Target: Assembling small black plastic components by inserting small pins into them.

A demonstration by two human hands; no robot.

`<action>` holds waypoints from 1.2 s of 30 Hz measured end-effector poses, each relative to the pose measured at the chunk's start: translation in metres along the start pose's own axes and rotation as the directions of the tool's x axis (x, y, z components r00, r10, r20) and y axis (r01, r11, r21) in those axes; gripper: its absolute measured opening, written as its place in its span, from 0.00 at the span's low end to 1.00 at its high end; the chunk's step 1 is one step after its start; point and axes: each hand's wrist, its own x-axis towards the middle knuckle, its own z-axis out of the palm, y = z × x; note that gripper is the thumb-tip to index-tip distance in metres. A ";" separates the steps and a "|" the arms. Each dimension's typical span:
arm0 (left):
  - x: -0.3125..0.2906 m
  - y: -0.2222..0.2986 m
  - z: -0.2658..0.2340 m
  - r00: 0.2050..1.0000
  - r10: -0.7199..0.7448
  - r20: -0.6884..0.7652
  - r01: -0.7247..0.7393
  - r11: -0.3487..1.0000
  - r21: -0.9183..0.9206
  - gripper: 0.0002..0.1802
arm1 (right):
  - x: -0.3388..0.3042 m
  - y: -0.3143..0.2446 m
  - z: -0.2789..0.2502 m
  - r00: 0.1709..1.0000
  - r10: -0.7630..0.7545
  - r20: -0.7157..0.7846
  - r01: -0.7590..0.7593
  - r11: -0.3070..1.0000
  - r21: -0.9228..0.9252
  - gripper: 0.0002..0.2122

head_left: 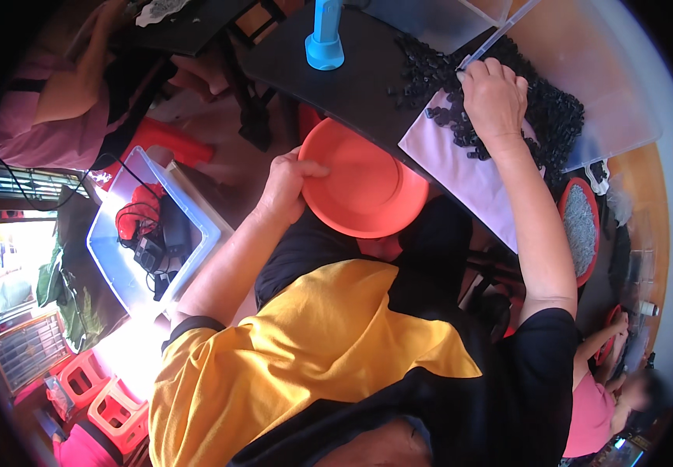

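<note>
My left hand (286, 187) grips the rim of an orange-red round plastic dish (360, 183), thumb on its inner face. The dish is above my lap at the table's near edge, with nothing in it. My right hand (496, 97) is over a pile of small black pieces (562, 117), with its fingers curled down. Its fingertips are beside the end of a clear plastic edge; what they hold, if anything, I cannot make out. A pale pink cloth (461, 159) lies under the near part of the pile, with several black pieces on it.
On the dark table (286, 58) stands a blue lamp-like object (325, 47). Clear plastic bins (616, 101) sit behind the pile. A red basin (580, 229) of small grey pieces is at the right. At left, a clear tub (111, 268) holds cables. Other people sit at both sides.
</note>
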 end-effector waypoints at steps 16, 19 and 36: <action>0.006 0.006 0.001 0.999 0.040 -0.020 -0.040 0.999 -0.014 0.23 | 0.075 -0.077 0.030 0.955 -0.002 0.297 -0.032 0.993 0.110 0.17; 0.009 0.005 0.000 0.999 0.034 -0.005 -0.034 0.999 -0.009 0.23 | 0.073 -0.073 0.029 0.962 0.023 0.271 -0.054 0.993 0.108 0.19; 0.008 0.010 -0.007 0.996 0.084 -0.030 -0.083 0.996 0.012 0.21 | 0.051 -0.056 0.029 0.925 0.184 0.332 -0.248 0.955 0.162 0.20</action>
